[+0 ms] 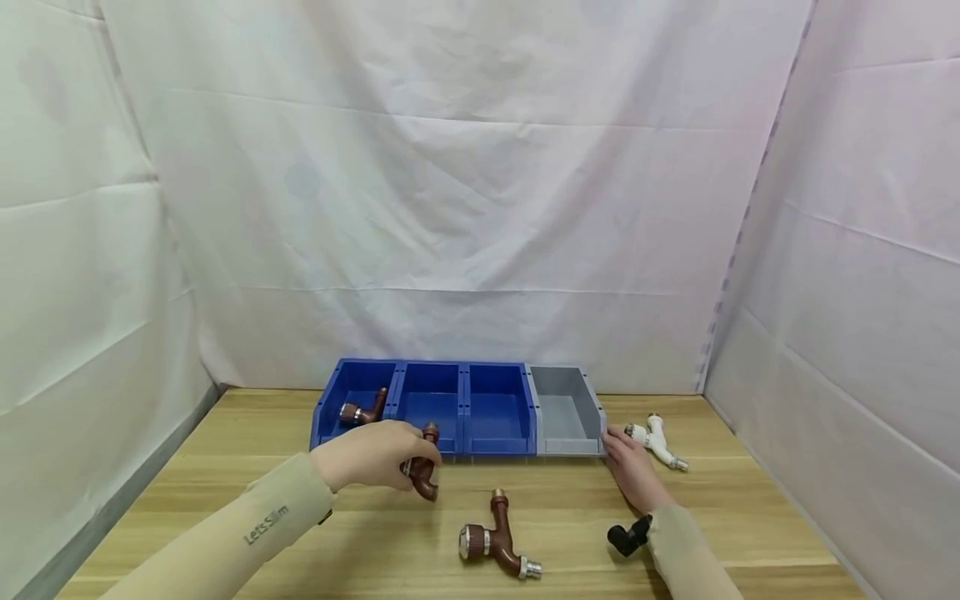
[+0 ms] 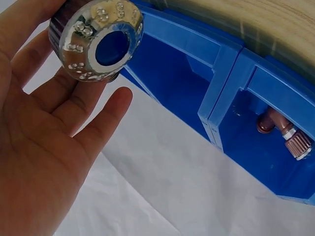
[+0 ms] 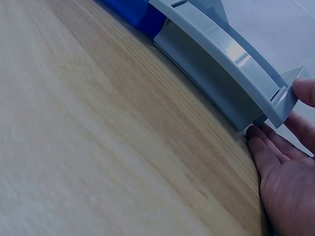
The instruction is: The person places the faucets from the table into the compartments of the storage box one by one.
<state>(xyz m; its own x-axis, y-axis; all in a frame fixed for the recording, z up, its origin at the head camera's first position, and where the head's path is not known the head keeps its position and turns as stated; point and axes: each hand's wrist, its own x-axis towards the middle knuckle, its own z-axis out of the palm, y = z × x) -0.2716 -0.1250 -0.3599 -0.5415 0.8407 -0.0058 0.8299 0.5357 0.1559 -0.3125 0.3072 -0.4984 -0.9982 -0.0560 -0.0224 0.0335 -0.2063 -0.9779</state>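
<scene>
My left hand (image 1: 381, 454) grips a brown faucet (image 1: 423, 477) in front of the blue bins. In the left wrist view, the faucet's silver-faced knob (image 2: 101, 42) with a blue centre is between thumb and fingers. Another brown faucet (image 1: 366, 410) lies in the leftmost blue bin (image 1: 324, 417). My right hand (image 1: 633, 467) holds the front right corner of the grey bin (image 1: 573, 446). In the right wrist view, its thumb (image 3: 305, 91) is on the bin's edge and the other fingers are low beside the wall.
A third brown faucet (image 1: 502, 537) lies on the wooden table (image 1: 375, 550), near the front. A white faucet (image 1: 658, 442) is right of the grey bin. Near my right sleeve lies a black elbow-shaped fitting (image 1: 628, 537). Two more blue bins (image 1: 498, 452) stand in the row; white cloth hangs behind.
</scene>
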